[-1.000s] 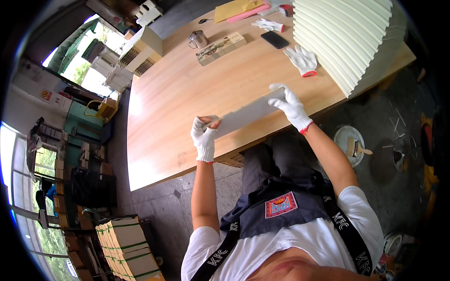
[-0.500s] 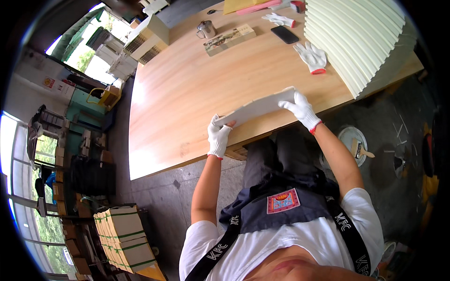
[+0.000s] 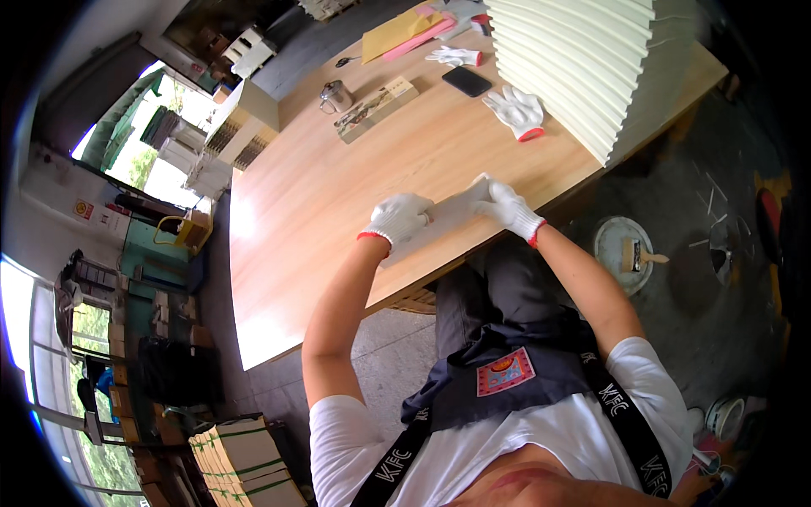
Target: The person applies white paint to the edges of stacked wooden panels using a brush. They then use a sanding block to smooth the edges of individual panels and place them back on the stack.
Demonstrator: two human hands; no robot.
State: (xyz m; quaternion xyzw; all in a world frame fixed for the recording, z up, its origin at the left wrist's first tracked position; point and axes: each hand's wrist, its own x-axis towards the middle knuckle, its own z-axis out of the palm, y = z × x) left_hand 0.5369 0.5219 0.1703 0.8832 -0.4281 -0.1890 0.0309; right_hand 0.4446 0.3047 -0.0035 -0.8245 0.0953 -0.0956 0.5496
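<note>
A long, flat strip of white card point(image 3: 451, 220) is at the near edge of the wooden table, its plain pale face toward me. My left hand point(image 3: 400, 217), in a white knit glove with a red cuff, is closed over its left part, the back of the hand up and the fingertips mostly hidden. At the other end my right hand point(image 3: 508, 209), gloved alike, grips the strip with the thumb on the near face and the fingers behind. The card's far face is hidden from me.
On the table point(image 3: 296, 211) are a patterned long box point(image 3: 376, 110), a metal mug point(image 3: 336, 97), a black phone point(image 3: 466, 81), spare gloves point(image 3: 515, 111) and a tall stack of ridged white pieces point(image 3: 570, 72). A bucket with a brush point(image 3: 634, 255) stands right of my legs.
My left hand has moved from holding the strip's left end to lying over its upper side, further along toward the right hand. The right hand still grips its end. The head view has shifted.
</note>
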